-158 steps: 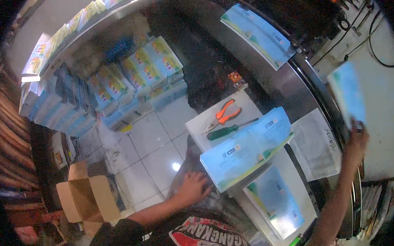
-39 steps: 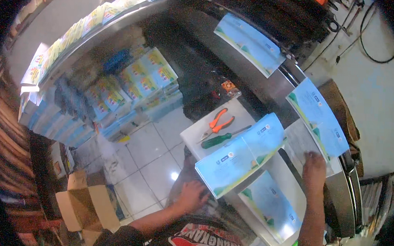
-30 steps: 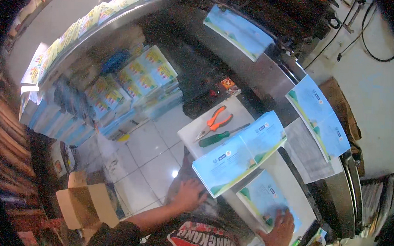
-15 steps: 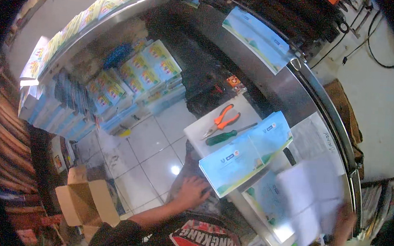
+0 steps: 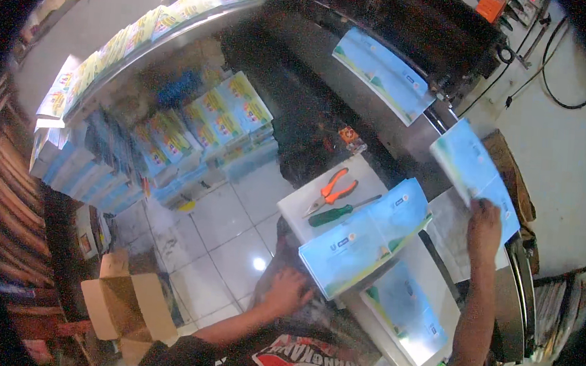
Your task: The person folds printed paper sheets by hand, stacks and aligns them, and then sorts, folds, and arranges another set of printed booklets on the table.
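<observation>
A light-blue printed sheet (image 5: 472,157) lies along the curved metal edge on the right, its near part under my right hand (image 5: 485,228). The fingers of that hand are closed at the sheet's lower edge. My left hand (image 5: 291,293) rests on my dark-clothed leg, fingers apart and holding nothing. Just right of it is a stack of light-blue printed sheets (image 5: 349,250). Another stack of blue sheets (image 5: 406,311) lies nearer me, below my right forearm's left side. Farther up, more blue sheets (image 5: 380,74) lie on the metal surface.
Orange-handled pliers (image 5: 334,189) and a green-handled screwdriver (image 5: 335,214) lie on a white board (image 5: 295,206). Piles of printed sheets (image 5: 227,115) stand on the tiled floor (image 5: 227,222) at the left. An open cardboard box (image 5: 124,303) is at the lower left.
My right hand has moved up and away from the lower right with the sheet. The sheet's white side showed, blurred; now its blue side faces up. My left hand has barely moved.
</observation>
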`<state>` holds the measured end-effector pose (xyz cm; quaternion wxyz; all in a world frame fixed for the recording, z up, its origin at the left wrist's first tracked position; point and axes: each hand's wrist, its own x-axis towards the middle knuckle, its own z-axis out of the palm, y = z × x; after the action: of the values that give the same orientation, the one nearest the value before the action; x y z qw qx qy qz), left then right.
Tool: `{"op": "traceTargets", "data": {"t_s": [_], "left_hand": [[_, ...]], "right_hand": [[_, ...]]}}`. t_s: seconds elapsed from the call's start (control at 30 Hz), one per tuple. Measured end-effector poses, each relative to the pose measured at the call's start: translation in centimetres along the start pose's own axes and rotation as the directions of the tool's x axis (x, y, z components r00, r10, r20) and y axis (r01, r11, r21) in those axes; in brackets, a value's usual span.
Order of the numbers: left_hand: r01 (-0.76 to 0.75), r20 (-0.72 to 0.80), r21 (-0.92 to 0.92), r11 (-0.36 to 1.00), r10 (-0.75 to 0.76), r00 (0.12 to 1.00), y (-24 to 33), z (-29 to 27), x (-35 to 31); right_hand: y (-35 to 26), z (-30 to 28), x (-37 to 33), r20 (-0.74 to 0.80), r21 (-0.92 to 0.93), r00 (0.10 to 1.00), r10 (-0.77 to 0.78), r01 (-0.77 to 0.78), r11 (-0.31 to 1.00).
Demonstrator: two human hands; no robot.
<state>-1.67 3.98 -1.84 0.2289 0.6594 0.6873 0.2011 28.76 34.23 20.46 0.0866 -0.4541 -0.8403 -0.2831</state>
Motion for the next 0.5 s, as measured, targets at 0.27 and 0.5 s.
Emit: {"op": "traceTargets", "data": {"t_s": [0.27, 0.5], "left_hand": [[0.005, -0.040, 0.023, 1.000, -0.004, 0.999, 0.5, 0.3, -0.6], [0.027, 0.010, 0.062, 0.998, -0.027, 1.000, 0.4, 0.8, -0.7]], "right_hand": [[-7.0, -7.0, -16.0, 0.512, 0.320, 0.858, 0.043, -0.237, 0.917], [-12.2, -12.1, -23.1, 0.750, 0.236, 0.660, 0.035, -0.317, 0.919]]}}
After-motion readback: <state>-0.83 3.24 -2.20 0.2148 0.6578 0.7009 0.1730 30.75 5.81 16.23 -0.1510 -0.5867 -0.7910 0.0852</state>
